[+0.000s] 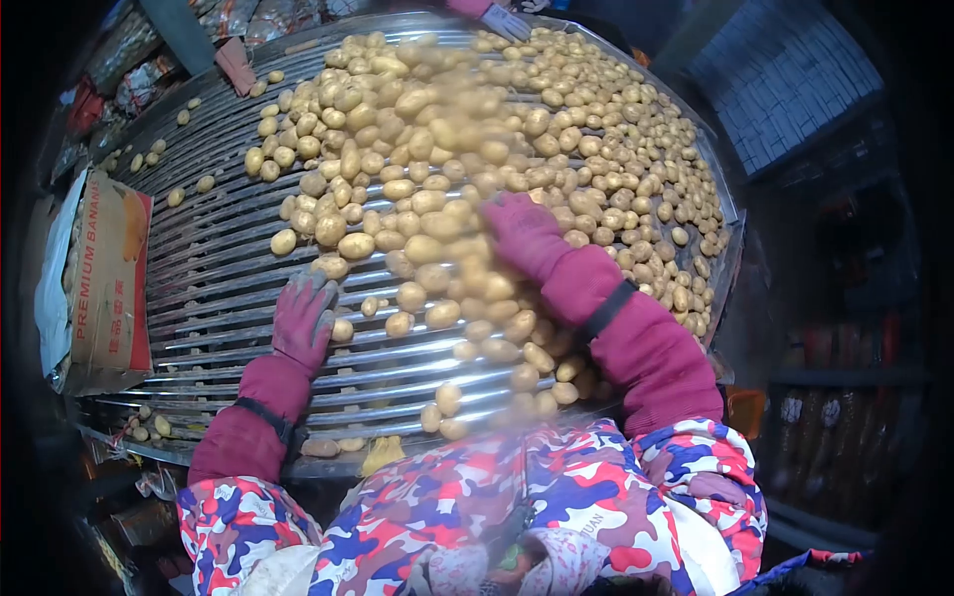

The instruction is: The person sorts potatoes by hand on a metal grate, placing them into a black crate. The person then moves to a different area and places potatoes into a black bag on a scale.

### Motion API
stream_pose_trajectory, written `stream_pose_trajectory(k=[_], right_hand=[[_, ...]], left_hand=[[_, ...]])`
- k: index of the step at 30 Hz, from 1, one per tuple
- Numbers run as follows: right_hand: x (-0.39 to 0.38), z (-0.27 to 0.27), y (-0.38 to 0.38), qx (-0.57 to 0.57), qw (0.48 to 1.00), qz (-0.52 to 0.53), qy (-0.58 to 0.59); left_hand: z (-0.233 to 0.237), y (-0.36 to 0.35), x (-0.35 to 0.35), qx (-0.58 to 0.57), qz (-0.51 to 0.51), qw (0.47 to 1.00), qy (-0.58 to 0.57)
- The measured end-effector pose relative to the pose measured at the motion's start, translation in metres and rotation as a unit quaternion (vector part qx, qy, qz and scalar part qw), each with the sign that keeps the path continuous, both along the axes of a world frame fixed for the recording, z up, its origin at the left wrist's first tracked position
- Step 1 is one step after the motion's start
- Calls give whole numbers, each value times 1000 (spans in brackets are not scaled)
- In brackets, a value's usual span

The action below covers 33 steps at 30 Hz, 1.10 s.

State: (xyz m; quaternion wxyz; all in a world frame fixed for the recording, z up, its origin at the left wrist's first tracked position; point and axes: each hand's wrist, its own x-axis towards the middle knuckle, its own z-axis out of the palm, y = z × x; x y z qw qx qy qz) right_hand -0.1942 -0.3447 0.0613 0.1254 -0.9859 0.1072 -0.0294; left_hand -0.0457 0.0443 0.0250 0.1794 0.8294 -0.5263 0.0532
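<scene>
Potatoes (338, 204) of mixed sizes lie heaped across a slatted metal sorting table (214, 263). My left hand (304, 320), in a pink glove with greyish fingers, rests on the slats with its fingers stretched forward. One potato (342, 329) sits right beside its fingertips. Among the potatoes on the right, my right hand (521, 230), gloved in pink, reaches into the pile. Its fingers are hidden and smeared, so whether it grips a potato does not show. A blurry streak runs down the middle of the view over the potatoes.
A cardboard box (111, 283) marked "PREMIUM BANANAS" stands on the table's left side. At the far edge is another person's gloved hand (507, 22). A pink glove (236, 66) lies at the back left. Small potatoes (149, 427) sit by the near left corner.
</scene>
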Motion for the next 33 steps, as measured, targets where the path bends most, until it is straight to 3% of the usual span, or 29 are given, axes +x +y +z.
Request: stream_pose_trajectory(k=[2, 5, 8, 10, 12, 14, 16, 18, 19, 21, 23, 24, 25, 29, 33], right_hand=[[-6, -6, -1, 8, 999, 2, -42], [-33, -4, -19, 38, 999, -4, -5], [-57, -1, -39, 160, 982, -88, -53], [-76, 8, -51, 380, 901, -174, -120], [-96, 32, -53, 584, 751, -271, -143], [-123, 29, -62, 645, 697, -199, -242], [-140, 26, -62, 715, 599, -188, -309], [-149, 26, -58, 791, 454, -233, -338], [-143, 48, -41, 795, 425, -268, -340], [-143, 39, -32, 727, 593, -198, -284], [-135, 39, -28, 725, 649, -119, -200], [-114, 27, -25, 446, 863, 5, -238], [-98, 25, -16, 304, 919, 63, -242], [-44, 12, 52, 221, 970, 98, -20], [-52, -39, 85, 140, 987, 77, -34]], left_hand=[[-5, 0, -1, 0, 26, 1000, 15], [-5, -1, -1, -7, 38, 999, 14], [-4, -5, -3, -15, 44, 999, 18], [-4, -4, -3, -12, 50, 999, 19], [-4, -4, -2, -10, 51, 999, 15], [-6, -5, -1, -7, 56, 998, 12], [-8, -6, -1, -4, 63, 998, 6], [-12, -5, 1, -5, 77, 997, 11], [-15, -3, 2, -5, 84, 996, 12], [-30, 2, 7, -12, 98, 995, -3], [-40, 9, 10, -10, 108, 994, -7], [-39, 9, 10, -4, 112, 994, -5], [-39, 7, 10, -1, 117, 993, -4], [-41, 8, 14, -28, 120, 992, -3], [-34, 4, 10, -24, 136, 990, 3]])
